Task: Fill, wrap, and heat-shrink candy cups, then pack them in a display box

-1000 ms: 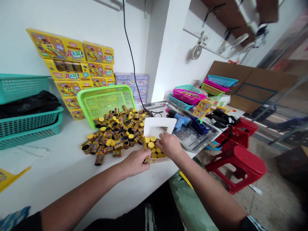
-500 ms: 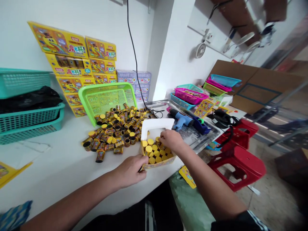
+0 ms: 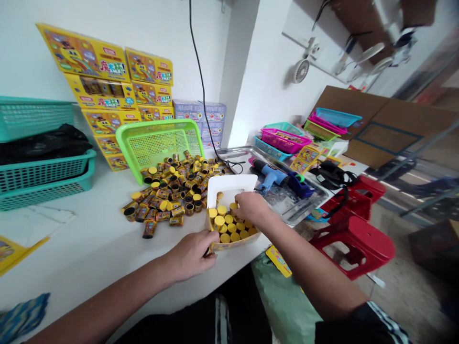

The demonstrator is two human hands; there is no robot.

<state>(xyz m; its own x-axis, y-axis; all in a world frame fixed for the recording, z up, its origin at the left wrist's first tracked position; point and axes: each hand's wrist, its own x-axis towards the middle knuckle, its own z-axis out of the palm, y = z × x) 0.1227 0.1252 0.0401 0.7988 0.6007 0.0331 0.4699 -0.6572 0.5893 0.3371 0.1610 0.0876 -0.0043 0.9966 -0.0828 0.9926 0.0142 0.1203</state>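
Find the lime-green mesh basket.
In the head view, the lime-green mesh basket leans against the stacked yellow boxes, left of centre, directly behind the pile of yellow-capped canisters.

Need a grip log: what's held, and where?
The left hand grips the yellow carton by its near corner; the right hand's hold cannot be told.

We are in a small packing workshop, it seems: stacked yellow product boxes (image 3: 100,91) stand on the far side, many loose yellow-capped canisters (image 3: 168,196) lie on the white bench (image 3: 79,253), with teal plastic baskets (image 3: 39,177) at left and a steel tray (image 3: 315,193) holding a blue heat gun (image 3: 268,174) at right.
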